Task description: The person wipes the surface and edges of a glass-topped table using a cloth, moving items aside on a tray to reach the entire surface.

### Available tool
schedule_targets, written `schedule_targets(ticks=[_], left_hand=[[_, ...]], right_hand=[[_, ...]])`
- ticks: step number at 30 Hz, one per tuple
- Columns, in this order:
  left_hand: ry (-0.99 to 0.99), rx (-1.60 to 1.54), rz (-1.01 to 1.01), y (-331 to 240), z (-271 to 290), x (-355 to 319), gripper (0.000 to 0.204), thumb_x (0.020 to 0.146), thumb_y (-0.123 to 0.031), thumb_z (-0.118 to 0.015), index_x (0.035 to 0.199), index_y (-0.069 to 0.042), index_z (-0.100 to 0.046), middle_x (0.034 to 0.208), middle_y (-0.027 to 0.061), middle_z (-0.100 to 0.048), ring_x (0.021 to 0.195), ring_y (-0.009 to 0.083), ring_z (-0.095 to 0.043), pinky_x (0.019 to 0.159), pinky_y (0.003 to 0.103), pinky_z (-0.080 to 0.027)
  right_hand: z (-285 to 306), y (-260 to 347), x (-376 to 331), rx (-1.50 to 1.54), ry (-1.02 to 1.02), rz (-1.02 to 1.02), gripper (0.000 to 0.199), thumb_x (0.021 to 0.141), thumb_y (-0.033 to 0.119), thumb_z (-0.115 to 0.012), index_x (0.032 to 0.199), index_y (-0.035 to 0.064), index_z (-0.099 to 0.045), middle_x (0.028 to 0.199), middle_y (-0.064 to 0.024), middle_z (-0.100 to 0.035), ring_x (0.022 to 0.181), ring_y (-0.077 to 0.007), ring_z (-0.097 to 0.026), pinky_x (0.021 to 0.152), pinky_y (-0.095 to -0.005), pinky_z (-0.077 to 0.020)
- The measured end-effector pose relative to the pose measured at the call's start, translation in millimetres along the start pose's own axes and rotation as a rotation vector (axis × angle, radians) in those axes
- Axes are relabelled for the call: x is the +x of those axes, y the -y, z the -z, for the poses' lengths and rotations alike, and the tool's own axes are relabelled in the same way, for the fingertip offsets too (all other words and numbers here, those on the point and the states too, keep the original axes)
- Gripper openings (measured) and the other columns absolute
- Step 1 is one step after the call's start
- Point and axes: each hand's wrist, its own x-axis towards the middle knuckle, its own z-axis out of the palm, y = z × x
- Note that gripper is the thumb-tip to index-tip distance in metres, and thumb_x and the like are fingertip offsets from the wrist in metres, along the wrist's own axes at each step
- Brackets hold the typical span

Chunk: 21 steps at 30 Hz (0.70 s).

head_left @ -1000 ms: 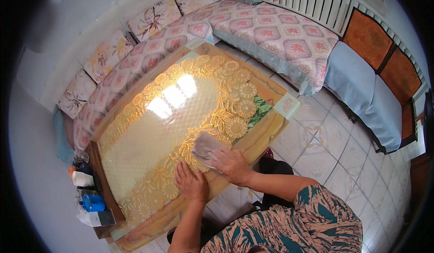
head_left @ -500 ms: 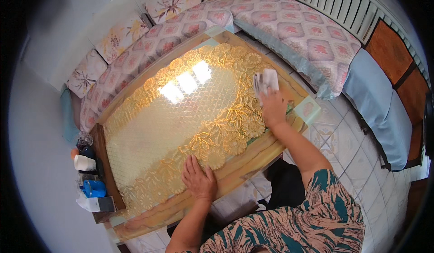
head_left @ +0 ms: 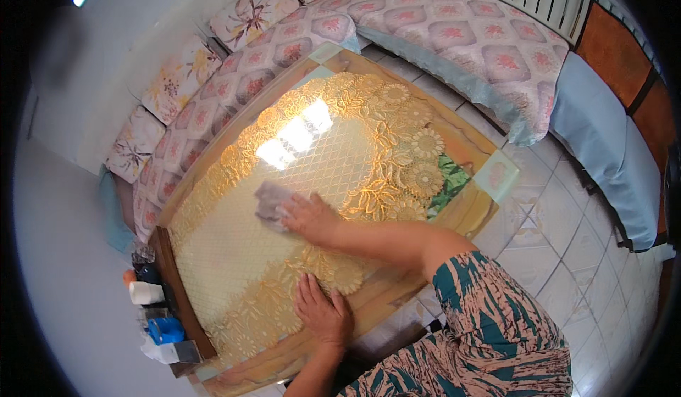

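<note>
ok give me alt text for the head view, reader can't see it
A person's right hand holds a grey cloth on a shiny table with a gold flower-patterned cover, while the left hand rests near the table's closest edge. Beyond stands seating draped in patterned fabric, with flowered cushions.

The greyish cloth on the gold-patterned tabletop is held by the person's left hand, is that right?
Not quite: the head view shows the greyish cloth on the gold-patterned tabletop held by the person's right hand; the left hand rests on the tabletop without it.
</note>
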Motion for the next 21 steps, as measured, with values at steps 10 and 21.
schedule_targets(ticks=[10,21], left_hand=[[0.084,-0.025,0.02,-5.0,5.2,0.4,0.061,0.085,-0.029,-0.05,0.137,-0.001,-0.035,0.144,0.0165,-0.034,0.133,0.0359,-0.028,0.107,0.05,-0.019],[-0.034,-0.007,0.01,0.1,-3.9,-1.8,0.059,0.085,-0.029,-0.051,0.136,-0.002,-0.038,0.143,0.0149,-0.036,0.132,0.0342,-0.03,0.107,0.049,-0.021]], right_hand=[[76.6,-223.7,-10.3,-0.088,-0.165,-0.752,0.041,0.091,0.024,-0.043,0.132,0.0247,-0.043,0.133,-0.0104,-0.044,0.113,-0.0292,-0.052,0.092,-0.0445,-0.0442],[93.9,-113.8,-107.1,-0.351,-0.234,-0.853,0.03,0.088,0.016,-0.045,0.116,0.0085,-0.055,0.102,-0.012,-0.059,0.093,-0.031,-0.054,0.075,-0.0442,-0.0442]])
